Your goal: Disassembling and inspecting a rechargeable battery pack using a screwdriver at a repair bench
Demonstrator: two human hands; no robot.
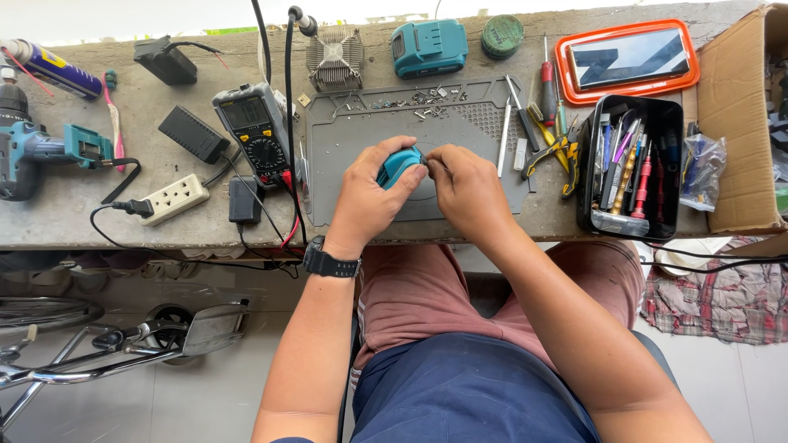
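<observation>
Head view: left hand (368,197) grips a teal casing (400,166), right hand (468,193) pinching its edge, above a grey mat (345,139), between multimeter (256,131) and pliers (548,152).

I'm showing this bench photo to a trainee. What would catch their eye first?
Both hands meet at the centre of the grey work mat: the left hand cups a small teal plastic housing, the right hand pinches at its edge. At the back right lies a phone in an orange case; at left, a yellow-trimmed multimeter.
</observation>
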